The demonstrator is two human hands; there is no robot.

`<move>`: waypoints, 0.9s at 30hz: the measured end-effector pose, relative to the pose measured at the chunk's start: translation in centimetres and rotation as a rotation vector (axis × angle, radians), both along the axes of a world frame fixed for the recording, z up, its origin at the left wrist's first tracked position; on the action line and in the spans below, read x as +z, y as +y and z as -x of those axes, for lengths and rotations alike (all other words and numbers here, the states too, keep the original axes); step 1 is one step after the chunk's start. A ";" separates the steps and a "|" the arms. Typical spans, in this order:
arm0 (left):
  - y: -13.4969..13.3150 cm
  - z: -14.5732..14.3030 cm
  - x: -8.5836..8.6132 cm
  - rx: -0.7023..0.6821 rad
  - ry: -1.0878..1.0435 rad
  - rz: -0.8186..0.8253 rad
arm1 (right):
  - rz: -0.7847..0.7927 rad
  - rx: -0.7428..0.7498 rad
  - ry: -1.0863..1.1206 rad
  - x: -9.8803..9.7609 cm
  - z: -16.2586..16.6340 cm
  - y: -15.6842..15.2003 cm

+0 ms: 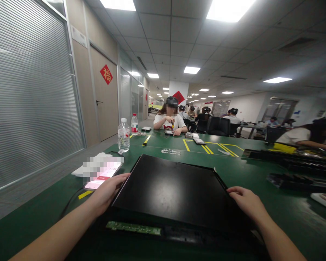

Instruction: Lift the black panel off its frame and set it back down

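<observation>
1. Black panel (168,192), lower centre of the frame, above the green table (57,199); its underside is hidden, so whether it rests flat cannot be told.
2. Hands: the left hand (111,190) grasps the panel's left edge, the right hand (246,201) its right; firmness cannot be told.
3. Step in hand, as judged: steadying or positioning the panel. The next move likely calls for an even, two-sided hold.
4. Orientation: broad dark face upward; long axis apparently left to right, foreshortening leaving doubt. A green circuit strip (133,228) lies along the near side.
</observation>
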State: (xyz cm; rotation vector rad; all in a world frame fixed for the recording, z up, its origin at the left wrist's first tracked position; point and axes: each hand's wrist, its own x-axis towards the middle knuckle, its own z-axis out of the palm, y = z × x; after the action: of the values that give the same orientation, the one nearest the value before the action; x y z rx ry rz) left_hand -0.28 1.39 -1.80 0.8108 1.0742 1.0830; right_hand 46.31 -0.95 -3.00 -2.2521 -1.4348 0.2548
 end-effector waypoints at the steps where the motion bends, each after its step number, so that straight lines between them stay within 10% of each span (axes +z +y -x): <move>1: 0.1 0.0 -0.1 -0.007 0.002 -0.005 | 0.001 0.000 0.002 0.1 0.1 0.0; 27: -1.5 -0.9 2.1 -0.055 -0.078 -0.144 | 0.022 0.014 0.030 0.1 0.4 0.2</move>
State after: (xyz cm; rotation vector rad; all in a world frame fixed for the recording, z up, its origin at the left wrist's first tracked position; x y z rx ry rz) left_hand 0.58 -0.12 0.30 0.9002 0.9115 1.1463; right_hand 45.88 -0.75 -2.93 -2.2472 -1.4392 0.3083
